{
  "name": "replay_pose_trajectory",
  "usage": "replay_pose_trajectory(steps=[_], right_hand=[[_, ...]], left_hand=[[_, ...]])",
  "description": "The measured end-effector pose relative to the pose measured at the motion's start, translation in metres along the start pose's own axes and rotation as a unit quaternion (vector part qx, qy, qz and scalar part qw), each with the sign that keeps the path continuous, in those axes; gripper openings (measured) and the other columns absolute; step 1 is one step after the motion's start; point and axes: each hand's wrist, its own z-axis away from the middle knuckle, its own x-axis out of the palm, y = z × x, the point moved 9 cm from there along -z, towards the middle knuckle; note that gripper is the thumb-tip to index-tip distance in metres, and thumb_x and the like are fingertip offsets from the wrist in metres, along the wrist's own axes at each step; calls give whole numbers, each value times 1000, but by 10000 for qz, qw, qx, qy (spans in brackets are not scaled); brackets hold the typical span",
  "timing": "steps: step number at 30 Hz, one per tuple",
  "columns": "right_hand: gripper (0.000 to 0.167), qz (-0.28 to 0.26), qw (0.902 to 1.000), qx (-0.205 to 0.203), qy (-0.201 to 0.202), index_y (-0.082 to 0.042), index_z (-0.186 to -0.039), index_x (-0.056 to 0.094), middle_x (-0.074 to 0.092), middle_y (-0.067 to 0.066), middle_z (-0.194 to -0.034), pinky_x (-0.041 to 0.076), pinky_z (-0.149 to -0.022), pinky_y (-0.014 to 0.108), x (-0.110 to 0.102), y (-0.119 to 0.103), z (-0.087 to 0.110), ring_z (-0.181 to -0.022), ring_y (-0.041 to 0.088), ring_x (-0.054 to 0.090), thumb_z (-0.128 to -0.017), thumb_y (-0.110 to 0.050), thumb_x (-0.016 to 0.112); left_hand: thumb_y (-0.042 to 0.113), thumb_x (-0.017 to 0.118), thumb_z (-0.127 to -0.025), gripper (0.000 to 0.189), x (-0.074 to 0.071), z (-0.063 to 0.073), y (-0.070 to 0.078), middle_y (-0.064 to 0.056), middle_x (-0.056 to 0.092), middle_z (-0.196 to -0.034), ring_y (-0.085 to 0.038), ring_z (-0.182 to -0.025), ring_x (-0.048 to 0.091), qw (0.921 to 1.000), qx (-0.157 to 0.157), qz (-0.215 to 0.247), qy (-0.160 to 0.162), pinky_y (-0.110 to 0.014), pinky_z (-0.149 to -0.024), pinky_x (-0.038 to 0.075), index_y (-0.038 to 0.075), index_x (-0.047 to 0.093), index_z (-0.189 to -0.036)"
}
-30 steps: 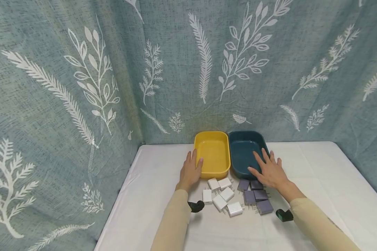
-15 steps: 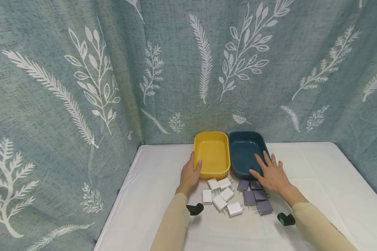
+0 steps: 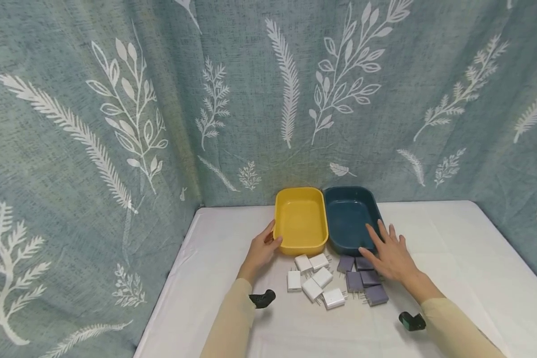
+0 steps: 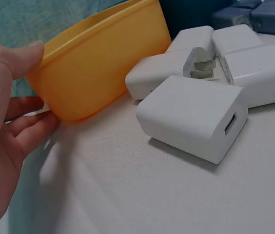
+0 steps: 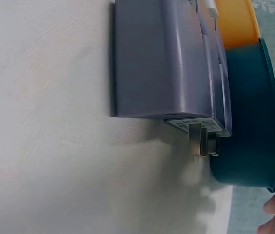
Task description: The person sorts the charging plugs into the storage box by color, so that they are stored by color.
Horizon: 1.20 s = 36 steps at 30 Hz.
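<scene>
Yellow bin (image 3: 301,226) in grip of left hand (image 3: 258,253), right hand (image 3: 393,258) outspread (label (image 5: 191,124) on purple charger (image 5: 145,58) only in right-wrist view).

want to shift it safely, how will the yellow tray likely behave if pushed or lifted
The yellow tray is probably stiff: its shape looks even, with no visible sag. It is likely light for its size, as it holds nothing. Wide and low on the white cloth, it would probably slide rather than tip.

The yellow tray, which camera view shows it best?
The head view: the yellow tray shows almost whole, inside included. The left wrist view shows its outer wall and some rim; the right wrist view, a small part.
</scene>
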Motion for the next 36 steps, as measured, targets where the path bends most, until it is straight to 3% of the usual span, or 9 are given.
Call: replay_pose_trajectory(steps=[10, 18, 25, 27, 33, 36], right_hand=[[74, -132, 9992, -237, 285, -8, -152, 32, 23, 32, -156, 27, -103, 76, -5, -3, 13, -138, 60, 24, -96, -51, 52], [74, -471, 9971, -339, 498, -6, -152, 32, 26, 29, -156, 30, -108, 70, -4, -4, 31, -139, 55, 27, -94, -43, 60], [72, -803, 9927, -318, 836, -1, -149, 36, 30, 29, -154, 40, -104, 65, -9, -9, 43, -136, 52, 36, -93, -37, 64], [71, -901, 9915, -249, 908, 0, -148, 37, 32, 28, -154, 43, -101, 63, -11, -10, 46, -133, 50, 41, -93, -36, 65], [67, -1278, 9831, -49, 1313, 3, -143, 41, 37, 26, -151, 45, -99, 62, -19, -7, 53, -129, 48, 46, -90, -28, 69], [64, -1559, 9752, -151, 1564, 3, -140, 47, 44, 25, -147, 50, -95, 55, -21, -6, 56, -123, 44, 53, -87, -21, 73]], left_hand=[[27, 65, -94, 57, 0, 2, -4, -11, 51, -146, -29, -123, 59, 9992, 51, 377, 116, -37, -96, 56, 16, 45, -147], [31, 66, -93, 61, 2, 6, -13, -16, 56, -140, -30, -126, 57, 9974, -60, 669, 251, -33, -95, 57, 17, 43, -148], [26, 67, -93, 62, -1, 13, -4, -19, 58, -136, -33, -125, 58, 9945, -220, 971, 313, -33, -93, 57, 15, 42, -149], [29, 68, -92, 61, 1, 9, -12, -17, 59, -136, -31, -125, 58, 9940, -213, 989, 407, -32, -93, 57, 19, 43, -148], [31, 69, -91, 60, 2, 8, -15, -17, 59, -136, -30, -125, 58, 9922, -307, 1100, 497, -30, -93, 57, 22, 47, -146], [34, 70, -90, 61, 2, 8, -15, -17, 59, -136, -29, -124, 58, 9921, -265, 1116, 508, -28, -91, 57, 23, 47, -146]])
